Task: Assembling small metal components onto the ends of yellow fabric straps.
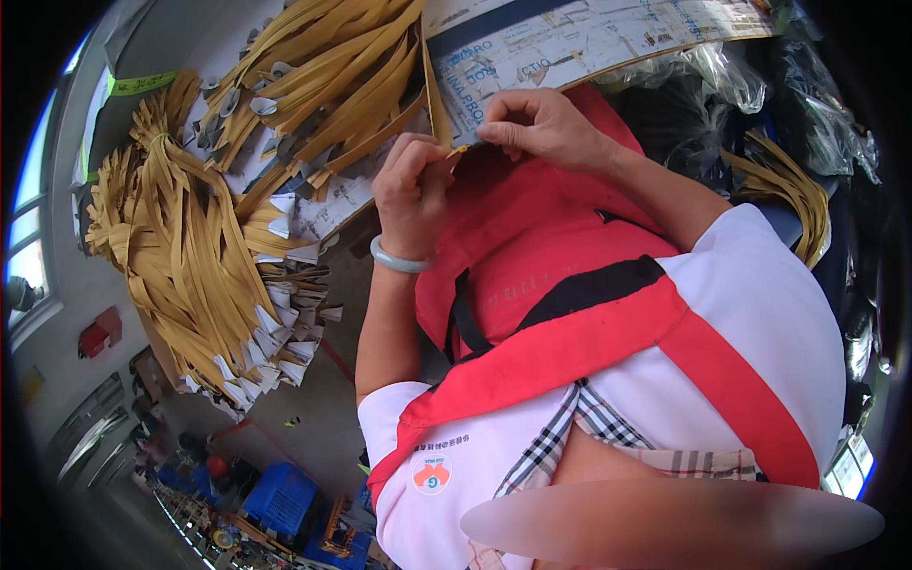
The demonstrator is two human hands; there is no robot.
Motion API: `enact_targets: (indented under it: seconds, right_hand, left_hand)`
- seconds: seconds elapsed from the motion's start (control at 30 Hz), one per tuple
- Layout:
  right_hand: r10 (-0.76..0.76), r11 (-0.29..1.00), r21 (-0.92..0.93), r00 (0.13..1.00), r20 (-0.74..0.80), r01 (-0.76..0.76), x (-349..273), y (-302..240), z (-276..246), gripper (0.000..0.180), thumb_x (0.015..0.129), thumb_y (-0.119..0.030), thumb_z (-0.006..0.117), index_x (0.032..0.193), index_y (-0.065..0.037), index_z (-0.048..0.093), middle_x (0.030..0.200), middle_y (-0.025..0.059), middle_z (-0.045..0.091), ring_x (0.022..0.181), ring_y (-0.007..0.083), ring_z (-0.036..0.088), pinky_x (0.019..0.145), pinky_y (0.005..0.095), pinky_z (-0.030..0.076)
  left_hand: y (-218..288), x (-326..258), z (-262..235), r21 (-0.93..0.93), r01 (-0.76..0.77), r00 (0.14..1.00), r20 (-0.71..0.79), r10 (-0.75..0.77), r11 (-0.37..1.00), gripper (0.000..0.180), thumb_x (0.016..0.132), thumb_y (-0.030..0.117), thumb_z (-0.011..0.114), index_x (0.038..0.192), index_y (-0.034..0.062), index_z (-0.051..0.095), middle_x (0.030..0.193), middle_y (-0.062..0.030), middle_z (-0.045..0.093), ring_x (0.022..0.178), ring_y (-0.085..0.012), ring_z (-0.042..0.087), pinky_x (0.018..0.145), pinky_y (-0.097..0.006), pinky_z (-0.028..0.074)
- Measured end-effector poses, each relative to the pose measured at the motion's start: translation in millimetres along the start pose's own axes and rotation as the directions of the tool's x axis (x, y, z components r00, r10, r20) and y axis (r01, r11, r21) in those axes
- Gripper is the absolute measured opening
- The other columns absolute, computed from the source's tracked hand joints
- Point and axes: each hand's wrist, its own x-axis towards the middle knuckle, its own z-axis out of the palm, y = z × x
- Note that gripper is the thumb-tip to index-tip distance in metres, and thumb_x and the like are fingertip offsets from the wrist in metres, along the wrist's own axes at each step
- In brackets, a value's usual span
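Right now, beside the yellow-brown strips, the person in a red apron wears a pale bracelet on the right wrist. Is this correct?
Not fully: the head view shows the pale bracelet on the left wrist. The red apron and yellow-brown strips are correct.

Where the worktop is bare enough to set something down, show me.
Bare: the pale printed worktop beyond the right hand, between the tan straps on its left and the clear plastic bags along its near right edge. Crowded: left of the left hand, where straps lie piled and bundled.
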Motion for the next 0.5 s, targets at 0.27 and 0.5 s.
enact_targets:
  seconds: [0.27,0.5]
  right_hand:
    - [0.105,0.955,-0.285,0.992,0.072,-0.08,3.2,47.1,-9.9,0.024,0.094,-0.024,0.064,0.084,-0.003,0.059,0.073,0.0003,0.056,0.067,0.0081,0.051,0.064,0.0264,0.045]
    - [-0.073,0.988,-0.124,0.985,0.154,0.093,57.2,-38.2,18.8,0.026,0.096,-0.029,0.065,0.092,-0.003,0.063,0.077,0.0008,0.061,0.07,0.0089,0.056,0.064,0.0243,0.047]
  left_hand:
    - [-3.1,-37.2,-46.5,-0.449,0.15,0.931,-0.235,-0.278,0.881,0.005,0.092,-0.005,0.061,0.094,-0.0005,0.059,0.098,-0.0085,0.056,0.071,-0.012,0.059,0.061,-0.023,0.051]
    - [-13.4,-27.5,-42.1,-0.409,0.136,0.953,-0.195,-0.232,0.902,0.009,0.091,-0.006,0.063,0.097,-0.0012,0.059,0.099,-0.0084,0.056,0.076,-0.0123,0.06,0.066,-0.023,0.051]
